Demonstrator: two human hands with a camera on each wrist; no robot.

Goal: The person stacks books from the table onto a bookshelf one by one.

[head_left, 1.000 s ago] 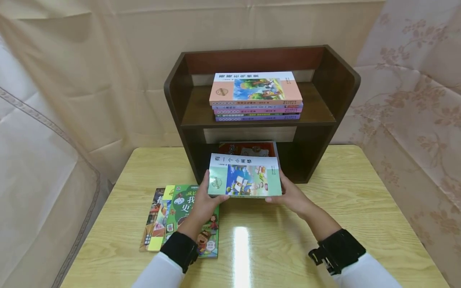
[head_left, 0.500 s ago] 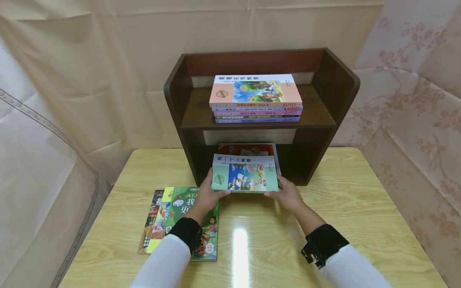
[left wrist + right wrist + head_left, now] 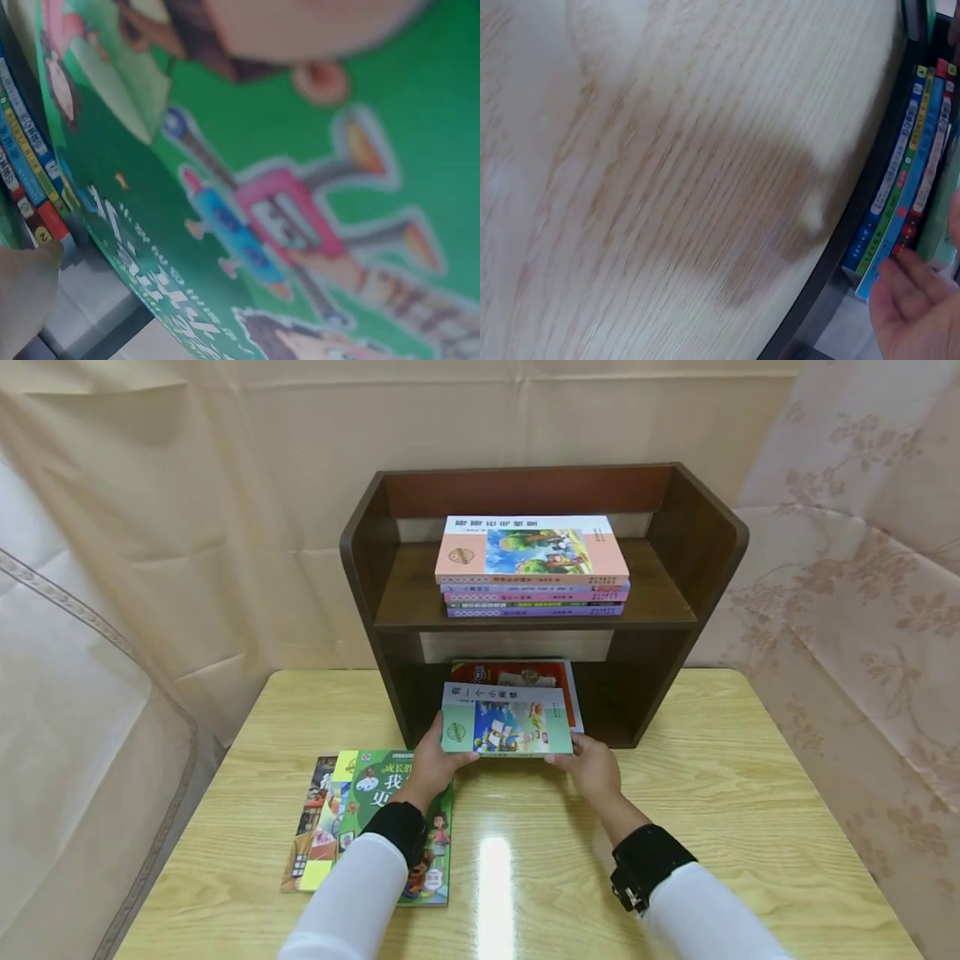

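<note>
A children's book (image 3: 506, 718) with a white and pale green cover lies over the lower shelf's stack, its front edge toward me. My left hand (image 3: 435, 766) grips its left front corner, thumb along the near edge. At the right front corner my right hand (image 3: 592, 770) holds it, thumb on the near edge and fingers underneath. Under it is a red-covered book (image 3: 562, 675), partly hidden. The right wrist view shows several stacked spines, one of them a blue spine (image 3: 911, 172), close by my right fingers (image 3: 911, 285). In the left wrist view, my left hand (image 3: 26, 292) is beside those spines.
A dark brown two-tier bookshelf (image 3: 390, 685) stands on the wooden table (image 3: 712, 810). Its upper shelf bears a stack of several books topped by an orange one (image 3: 536, 552). A fanned pile with a green book (image 3: 442, 860) on top lies at left, under my left forearm.
Both hands have moved the white and pale green book slightly forward, farther into the lower shelf over the red book. The right hand has shifted left a little.
</note>
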